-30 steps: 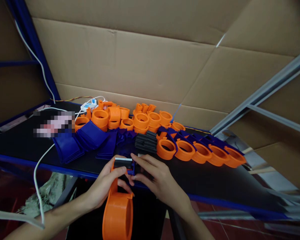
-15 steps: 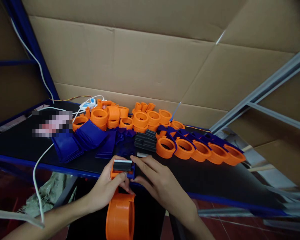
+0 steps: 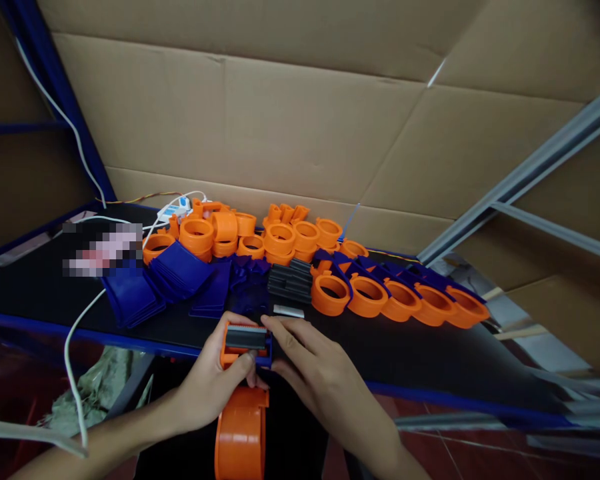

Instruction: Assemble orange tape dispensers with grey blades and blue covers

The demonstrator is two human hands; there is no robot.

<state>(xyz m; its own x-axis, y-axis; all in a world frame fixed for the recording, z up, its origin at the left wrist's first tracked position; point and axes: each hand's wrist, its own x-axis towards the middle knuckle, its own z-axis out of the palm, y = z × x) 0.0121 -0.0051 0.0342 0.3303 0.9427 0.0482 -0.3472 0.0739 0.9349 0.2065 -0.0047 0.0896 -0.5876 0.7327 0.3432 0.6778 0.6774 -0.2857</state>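
Observation:
My left hand [image 3: 207,383] grips an orange tape-dispenser body [image 3: 241,427] by its neck, the round end hanging below the table edge. At its top sits a black toothed blade piece [image 3: 247,337] with a blue part beside it. My right hand [image 3: 313,377] has its fingers closed on that black and blue end from the right. Just beyond my fingers a small silver blade strip [image 3: 289,311] lies on the black table [image 3: 430,360].
Several loose orange rings [image 3: 280,239] are heaped at the back, and a row of assembled orange-and-blue dispensers [image 3: 400,300] runs right. Stacked blue plates [image 3: 180,270] and black blade pieces [image 3: 291,281] lie mid-table. A white cable [image 3: 80,320] and power strip [image 3: 173,210] sit left. Cardboard walls stand behind.
The dispenser body has shifted slightly right and down in my left hand. My right fingers have slid closer over the black blade end. The silver strip beyond them now shows.

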